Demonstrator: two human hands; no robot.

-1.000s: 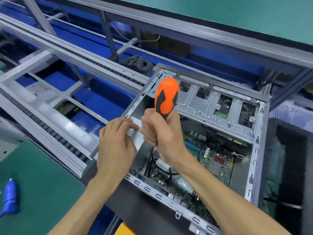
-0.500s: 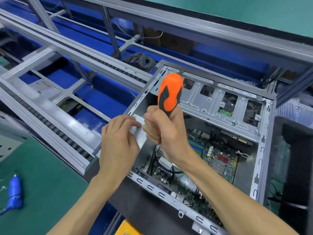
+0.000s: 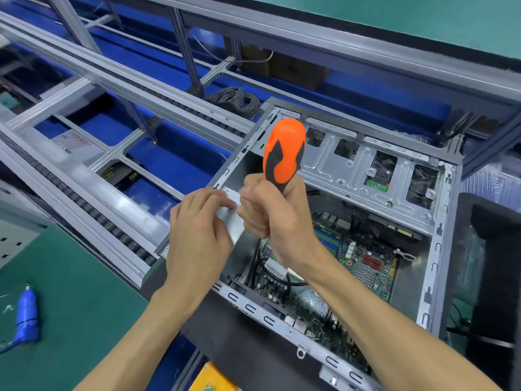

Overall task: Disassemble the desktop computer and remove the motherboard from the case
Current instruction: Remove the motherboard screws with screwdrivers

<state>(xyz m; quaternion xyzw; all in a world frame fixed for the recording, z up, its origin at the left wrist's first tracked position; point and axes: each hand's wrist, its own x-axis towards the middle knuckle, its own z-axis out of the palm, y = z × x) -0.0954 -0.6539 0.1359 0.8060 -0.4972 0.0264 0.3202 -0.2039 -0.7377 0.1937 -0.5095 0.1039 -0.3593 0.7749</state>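
While right hand (image 3: 277, 218) grips screwdriver (image 3: 283, 153) — glossy orange

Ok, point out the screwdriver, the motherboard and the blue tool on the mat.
screwdriver (image 3: 284, 153), head view, on the orange handle above the fist.
motherboard (image 3: 369, 266), head view, on the bare green board right of the wrist.
blue tool (image 3: 26, 317), head view, on the middle of its body.

screwdriver (image 3: 284, 153) handle slightly more upright
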